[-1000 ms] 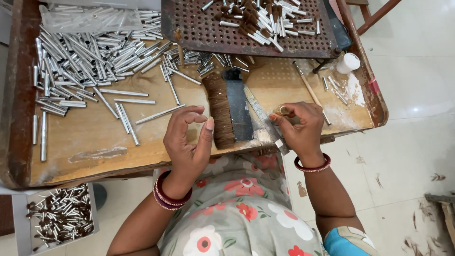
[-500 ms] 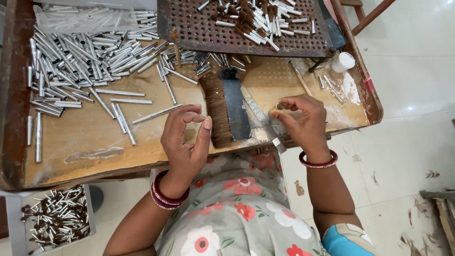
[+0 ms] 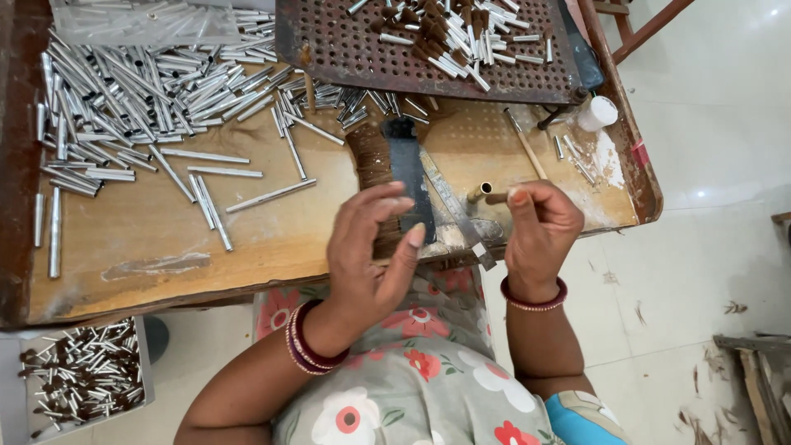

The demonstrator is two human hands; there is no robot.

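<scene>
Alignment matters here: we find the right hand point(image 3: 540, 227) pinching a small brass tube point(image 3: 480, 193) just beyond its fingertips, the left hand point(image 3: 371, 247) open and empty over the bristle bundle point(image 3: 375, 165).

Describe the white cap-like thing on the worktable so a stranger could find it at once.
Start at the wooden worktable and go to its far right corner, just past the rusty perforated metal tray. There a small white round cap stands beyond the right hand. It is the only white, squat piece among the slim silver metal tubes.
</scene>
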